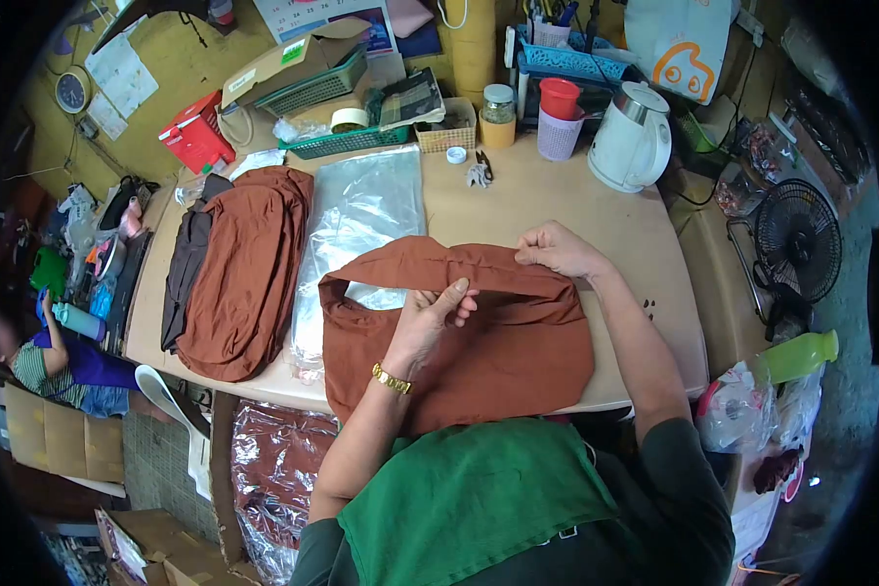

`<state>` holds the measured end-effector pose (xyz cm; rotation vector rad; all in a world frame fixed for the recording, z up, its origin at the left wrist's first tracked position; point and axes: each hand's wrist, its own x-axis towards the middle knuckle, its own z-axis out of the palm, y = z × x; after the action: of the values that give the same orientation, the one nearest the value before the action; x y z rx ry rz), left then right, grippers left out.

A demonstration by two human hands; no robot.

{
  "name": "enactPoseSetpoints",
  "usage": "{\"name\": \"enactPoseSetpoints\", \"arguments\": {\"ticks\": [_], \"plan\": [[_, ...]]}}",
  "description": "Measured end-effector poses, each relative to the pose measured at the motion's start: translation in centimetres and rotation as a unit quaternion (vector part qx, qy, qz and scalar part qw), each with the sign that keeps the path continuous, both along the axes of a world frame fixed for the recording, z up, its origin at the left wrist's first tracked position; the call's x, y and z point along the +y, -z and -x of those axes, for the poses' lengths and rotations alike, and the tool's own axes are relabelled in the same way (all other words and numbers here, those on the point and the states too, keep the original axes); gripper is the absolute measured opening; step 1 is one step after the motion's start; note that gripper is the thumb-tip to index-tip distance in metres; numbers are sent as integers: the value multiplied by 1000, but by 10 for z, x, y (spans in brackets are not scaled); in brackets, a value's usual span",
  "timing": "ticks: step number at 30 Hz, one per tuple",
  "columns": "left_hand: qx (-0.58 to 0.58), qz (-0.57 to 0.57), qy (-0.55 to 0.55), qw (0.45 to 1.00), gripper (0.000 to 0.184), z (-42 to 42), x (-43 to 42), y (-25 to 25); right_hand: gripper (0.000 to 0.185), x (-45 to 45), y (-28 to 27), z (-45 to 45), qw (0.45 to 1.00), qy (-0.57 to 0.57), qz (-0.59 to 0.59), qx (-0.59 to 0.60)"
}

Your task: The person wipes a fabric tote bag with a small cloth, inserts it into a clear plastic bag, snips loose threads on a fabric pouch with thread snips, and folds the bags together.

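Note:
A rust-brown cloth piece lies on the table in front of me, with a raised band along its upper side and an opening beneath it. My left hand, with a gold watch on the wrist, pinches the band near its middle. Further right, my right hand grips the same band at its upper right edge with closed fingers. Folded brown cloth pieces are stacked to the left, beside a dark cloth. Clear plastic sheets lie between the stack and the held cloth.
Along the back of the table stand green baskets, a jar, a red cup and a white kettle. Small cutters lie nearby. A black fan is at right; another person is at far left.

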<state>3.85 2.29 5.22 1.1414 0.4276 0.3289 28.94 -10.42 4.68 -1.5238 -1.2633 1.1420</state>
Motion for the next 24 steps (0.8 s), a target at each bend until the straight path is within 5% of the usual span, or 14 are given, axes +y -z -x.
{"name": "enactPoseSetpoints", "arguments": {"ticks": [5,8,9,10,11,12,14,16,18,22,24], "plan": [[-76,93,12,993,27,-5,1,15,18,1,17,4,985,122,-122,-19],[-154,88,52,983,21,-9,-3,-7,16,-10,-2,-12,978,187,-66,65],[-148,-33,45,987,23,-8,5,-14,16,-15,0,-16,978,188,-64,66],[-140,-153,39,978,25,-2,16,-18,20,-20,1,-19,922,316,-147,-171],[-42,-282,34,958,37,7,28,-15,25,-23,1,-22,789,415,-218,-397],[-44,-281,33,958,37,11,30,-10,25,-25,-6,-11,789,413,-219,-399],[142,-626,24,767,49,24,25,10,43,-35,-18,45,882,333,-83,-323],[171,-672,26,721,61,31,25,45,60,-46,6,103,799,202,-7,-567],[201,-777,20,597,67,36,30,69,66,-60,46,104,798,178,26,-576],[151,-722,22,675,72,21,41,55,74,-70,43,90,780,204,147,-573],[139,-722,92,671,72,29,14,23,77,-76,45,93,781,210,132,-574]]}}
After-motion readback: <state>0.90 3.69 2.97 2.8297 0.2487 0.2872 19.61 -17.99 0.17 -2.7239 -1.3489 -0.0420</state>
